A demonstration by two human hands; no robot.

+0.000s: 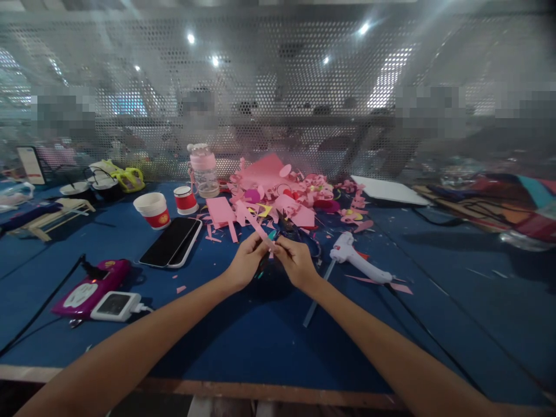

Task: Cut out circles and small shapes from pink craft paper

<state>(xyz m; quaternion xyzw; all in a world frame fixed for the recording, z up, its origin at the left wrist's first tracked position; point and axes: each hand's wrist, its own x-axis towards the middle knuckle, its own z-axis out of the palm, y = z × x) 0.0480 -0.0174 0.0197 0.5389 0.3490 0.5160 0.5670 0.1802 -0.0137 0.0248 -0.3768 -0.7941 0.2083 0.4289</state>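
Blue covers the tabletop (243, 347), with a pale wooden frame (65, 213) at the far left. Nearer the person lies a purple power strip (116, 271), with a white charger (116, 306) plugged in beside a black plug; its cable needs that socket close by. Next, a black-screened phone (167, 243) lies flat, below white paper cups (151, 208) and a red cup (186, 200). Behind these a pink-lidded bottle (205, 171) stands upright by the perforated screen, probably to stay clear of the working space.

At the centre, the left hand (247, 263) pinches a pink paper strip (254, 223) between thumb and fingers. The right hand (297, 263) pinches the same strip just beside it, so the narrow piece is presumably steadied near its lower end. A dark, teal-edged object shows below the fingers; I cannot tell what it is. Beyond, pink paper scraps (278, 174) are heaped towards the screen, seemingly leaving space before the person.

On the right, a white glue gun (360, 262) lies within easy reach, its translucent glue stick (310, 313) slanting past the right forearm and its dark cord trailing towards the near edge.
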